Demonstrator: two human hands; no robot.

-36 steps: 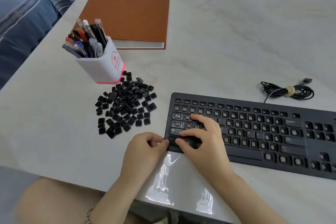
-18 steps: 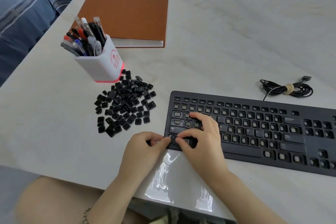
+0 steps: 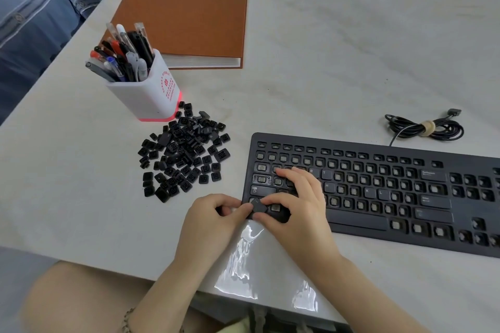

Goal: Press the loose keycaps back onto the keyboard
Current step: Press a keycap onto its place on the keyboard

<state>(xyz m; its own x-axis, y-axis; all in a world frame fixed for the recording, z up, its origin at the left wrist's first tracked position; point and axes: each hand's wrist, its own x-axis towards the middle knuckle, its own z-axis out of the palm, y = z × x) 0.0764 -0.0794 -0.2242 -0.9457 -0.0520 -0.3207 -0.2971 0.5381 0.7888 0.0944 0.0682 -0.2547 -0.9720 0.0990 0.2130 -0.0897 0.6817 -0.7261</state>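
Ctrl keycap (image 3: 259, 206) sits tilted over the lower-left corner socket of the keyboard (image 3: 351, 217), lower middle of frame, pinched between thumb and forefinger of your right hand (image 3: 297, 208); your left hand (image 3: 213, 216) is curled with a fingertip at the cap's left edge, grip or mere touch, cannot tell. Level it square over the socket, then press straight down with a flat fingertip; forcing it tilted would likely strain the clips. Readable: "Ctrl" on this cap, R, T, H, K, L on seated keys; red print on the pen holder (image 3: 151, 94) too small to read.
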